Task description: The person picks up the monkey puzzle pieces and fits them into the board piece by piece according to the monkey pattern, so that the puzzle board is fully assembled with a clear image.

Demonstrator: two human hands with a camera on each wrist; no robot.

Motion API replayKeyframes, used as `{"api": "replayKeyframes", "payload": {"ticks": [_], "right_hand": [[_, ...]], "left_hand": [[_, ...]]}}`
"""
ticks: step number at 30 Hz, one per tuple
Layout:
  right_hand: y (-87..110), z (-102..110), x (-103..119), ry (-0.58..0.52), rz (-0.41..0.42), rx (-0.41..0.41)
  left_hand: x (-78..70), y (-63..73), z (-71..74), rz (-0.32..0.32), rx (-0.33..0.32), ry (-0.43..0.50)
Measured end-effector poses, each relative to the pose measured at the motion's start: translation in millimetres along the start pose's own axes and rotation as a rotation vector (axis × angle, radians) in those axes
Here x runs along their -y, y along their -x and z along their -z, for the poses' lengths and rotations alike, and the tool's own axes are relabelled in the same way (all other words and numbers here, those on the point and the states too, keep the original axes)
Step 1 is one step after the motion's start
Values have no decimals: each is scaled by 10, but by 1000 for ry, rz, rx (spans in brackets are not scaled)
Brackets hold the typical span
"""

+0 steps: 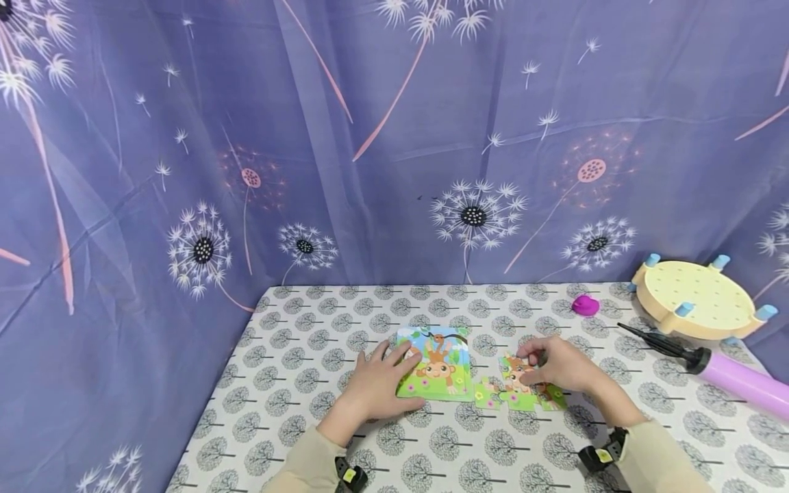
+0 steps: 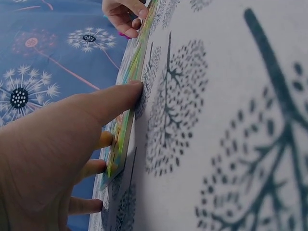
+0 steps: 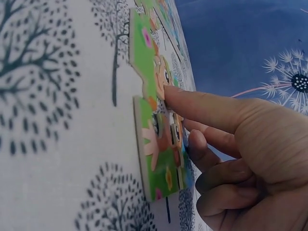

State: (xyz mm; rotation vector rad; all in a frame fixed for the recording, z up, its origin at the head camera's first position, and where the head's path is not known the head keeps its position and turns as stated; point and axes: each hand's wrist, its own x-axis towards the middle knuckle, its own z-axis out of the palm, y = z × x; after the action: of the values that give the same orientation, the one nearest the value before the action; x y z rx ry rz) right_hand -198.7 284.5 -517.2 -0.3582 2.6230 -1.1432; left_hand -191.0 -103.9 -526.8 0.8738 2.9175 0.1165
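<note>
My left hand [image 1: 381, 385] rests with spread fingers on the left part of a square monkey picture puzzle [image 1: 453, 380]. In the left wrist view its thumb [image 2: 118, 100] lies along the near edge of the puzzle. Just to the right, several loose jigsaw pieces [image 1: 488, 396] with green grass and a monkey lie partly joined. My right hand [image 1: 564, 366] is over them and pinches a puzzle piece between thumb and index finger. The right wrist view shows the thumb tip [image 3: 175, 95] on the monkey's face, the other fingers curled. A lower corner piece [image 3: 161, 178] lies beside it.
A purple toy duck [image 1: 585, 305] sits behind the right hand. Farther right are a cream, oval, pegged stand [image 1: 696, 298] with blue feet and a purple tube [image 1: 742, 383] with a black tip. A dandelion-print curtain [image 1: 394, 205] hangs along the back of the tree-print tablecloth [image 1: 320, 315].
</note>
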Motion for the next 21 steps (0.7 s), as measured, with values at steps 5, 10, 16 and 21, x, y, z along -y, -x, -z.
{"api": "replayKeyframes", "payload": {"ticks": [5,10,16,21], "right_hand": [[1,-2,10,-3,-11,2],[-3,-8,26,-12,-32,14],[6,-14,38,-3,-30,19],[32,-18,30,40,38,-8]], "left_hand": [[17,-18,8,-6,-2,11],[22,-26,26,2,10,10],[25,-36,40,16,33,3],[30,-39,41,15,35,15]]}}
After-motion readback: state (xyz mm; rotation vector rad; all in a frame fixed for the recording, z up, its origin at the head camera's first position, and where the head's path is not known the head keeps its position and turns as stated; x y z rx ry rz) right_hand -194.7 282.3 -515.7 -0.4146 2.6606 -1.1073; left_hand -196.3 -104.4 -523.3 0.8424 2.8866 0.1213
